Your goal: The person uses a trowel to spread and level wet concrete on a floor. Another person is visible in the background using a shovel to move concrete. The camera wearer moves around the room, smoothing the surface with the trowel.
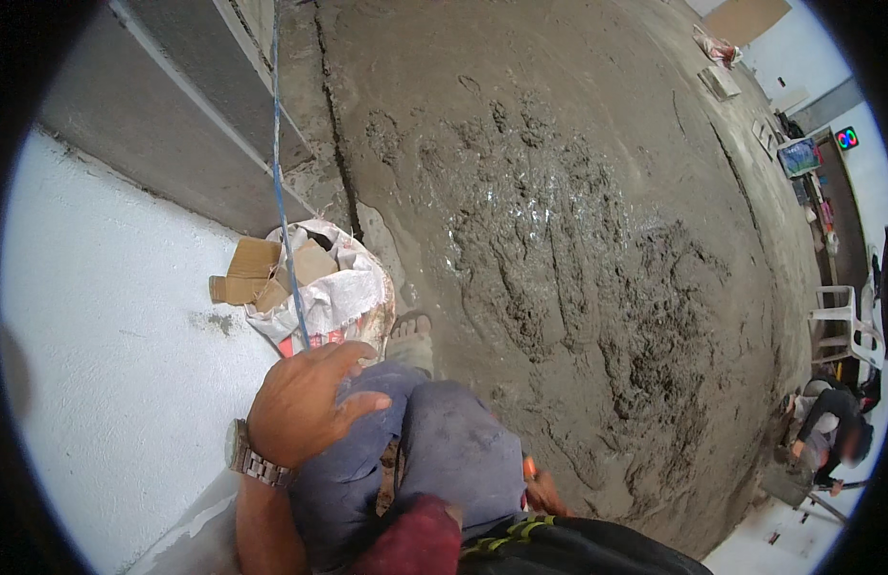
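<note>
My left hand (314, 407), with a metal watch at the wrist, is over my bent left leg, thumb and fingers apart. A blue cord (287, 240) runs down to behind this hand; contact is unclear. Beside my knee, my right hand (545, 495) is partly hidden, closed around what looks like an orange handle (529, 470). A woven white sack (353, 297) with cardboard pieces (252, 259) lies against my bare foot (410, 340). Rough, wet grey cement (578, 268) spreads in front of me.
A white wall (118, 335) and grey step-like edges (175, 86) border the left. At far right are white plastic chairs (841, 316), assorted items along a dark bench (832, 192), and a crouching co-worker (827, 431) with a bucket-like container (784, 479) and a long handle.
</note>
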`<state>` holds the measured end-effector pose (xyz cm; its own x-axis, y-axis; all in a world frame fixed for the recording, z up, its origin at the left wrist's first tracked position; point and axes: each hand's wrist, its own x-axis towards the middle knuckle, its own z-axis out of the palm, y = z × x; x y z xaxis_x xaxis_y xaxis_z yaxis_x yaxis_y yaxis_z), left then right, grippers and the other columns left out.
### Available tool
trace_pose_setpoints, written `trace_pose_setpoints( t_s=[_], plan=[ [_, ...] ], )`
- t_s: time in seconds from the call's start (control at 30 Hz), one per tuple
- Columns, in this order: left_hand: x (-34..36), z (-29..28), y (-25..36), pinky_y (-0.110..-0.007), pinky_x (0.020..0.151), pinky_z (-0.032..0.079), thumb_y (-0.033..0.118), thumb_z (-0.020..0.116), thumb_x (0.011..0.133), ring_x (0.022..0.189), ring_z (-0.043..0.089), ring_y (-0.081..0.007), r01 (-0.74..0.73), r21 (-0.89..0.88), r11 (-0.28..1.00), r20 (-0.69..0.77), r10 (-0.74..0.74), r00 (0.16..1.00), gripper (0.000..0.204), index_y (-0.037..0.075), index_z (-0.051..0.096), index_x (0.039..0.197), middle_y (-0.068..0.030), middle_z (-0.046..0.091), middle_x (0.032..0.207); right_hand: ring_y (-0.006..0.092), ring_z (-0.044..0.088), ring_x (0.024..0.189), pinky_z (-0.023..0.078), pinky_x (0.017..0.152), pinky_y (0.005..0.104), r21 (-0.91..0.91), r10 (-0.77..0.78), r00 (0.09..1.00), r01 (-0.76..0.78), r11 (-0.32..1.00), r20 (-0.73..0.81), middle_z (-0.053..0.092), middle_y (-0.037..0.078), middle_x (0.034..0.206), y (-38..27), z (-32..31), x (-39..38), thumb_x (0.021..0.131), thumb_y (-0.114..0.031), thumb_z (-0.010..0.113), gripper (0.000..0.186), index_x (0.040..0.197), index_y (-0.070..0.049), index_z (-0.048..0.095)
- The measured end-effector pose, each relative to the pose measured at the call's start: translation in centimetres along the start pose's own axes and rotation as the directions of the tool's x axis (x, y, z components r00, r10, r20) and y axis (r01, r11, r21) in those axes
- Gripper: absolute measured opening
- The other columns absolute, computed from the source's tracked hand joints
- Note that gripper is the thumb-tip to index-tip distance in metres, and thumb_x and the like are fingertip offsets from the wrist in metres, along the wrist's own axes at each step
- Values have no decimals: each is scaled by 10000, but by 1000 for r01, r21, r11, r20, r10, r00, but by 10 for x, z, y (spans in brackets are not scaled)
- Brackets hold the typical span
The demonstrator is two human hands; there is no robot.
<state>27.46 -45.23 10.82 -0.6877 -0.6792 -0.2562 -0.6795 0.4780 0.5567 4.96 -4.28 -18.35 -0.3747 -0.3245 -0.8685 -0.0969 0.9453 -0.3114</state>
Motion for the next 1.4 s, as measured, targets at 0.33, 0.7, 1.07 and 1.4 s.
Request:
trace_pose_setpoints(
  t_s=[0.33, 0.7, 1.07, 1.4],
  plan=[
    [-1, -5, -6, -383, 720, 494, 429, 678, 771, 856, 641, -296, 62, -16, 998, 64, -61, 996, 499, 55, 577, 1084, -136, 656, 938, 161, 549, 553, 435, 495, 318, 22, -133, 977, 131, 991, 168, 566, 67, 640, -168, -42, 66, 771, -239, 589, 257, 817, 13, 600],
    [1, -7, -11, -378, 737, 493, 428, 686, 775, 832, 653, -279, 52, 5, 999, 22, -52, 998, 489, 56, 588, 1077, -135, 662, 926, 394, 639, 729, 484, 670, 446, -360, -676, 737, 623, 695, -30, 637, 250, 776, -436, -59, 131, 790, -286, 560, 336, 837, 46, 581],
    [0, -8, -8, -387, 733, 491, 444, 705, 754, 824, 651, -282, 134, -19, 991, 18, -134, 991, 498, 89, 606, 1088, -109, 680, 898, 430, 614, 767, 490, 663, 472, -274, -729, 409, 736, 619, -549, 619, 238, 815, -431, -102, 67, 783, -150, 599, 329, 1028, 9, 450],
    [-9, -17, -23, -329, 706, 497, 414, 726, 747, 783, 650, -225, 241, -36, 970, 62, -239, 969, 462, 113, 622, 1081, -79, 680, 858, 348, 631, 802, 487, 723, 427, -319, -516, 693, 406, 857, -503, 621, 196, 825, -228, -147, 96, 758, -135, 620, 321, 1017, 21, 511]
  ],
)
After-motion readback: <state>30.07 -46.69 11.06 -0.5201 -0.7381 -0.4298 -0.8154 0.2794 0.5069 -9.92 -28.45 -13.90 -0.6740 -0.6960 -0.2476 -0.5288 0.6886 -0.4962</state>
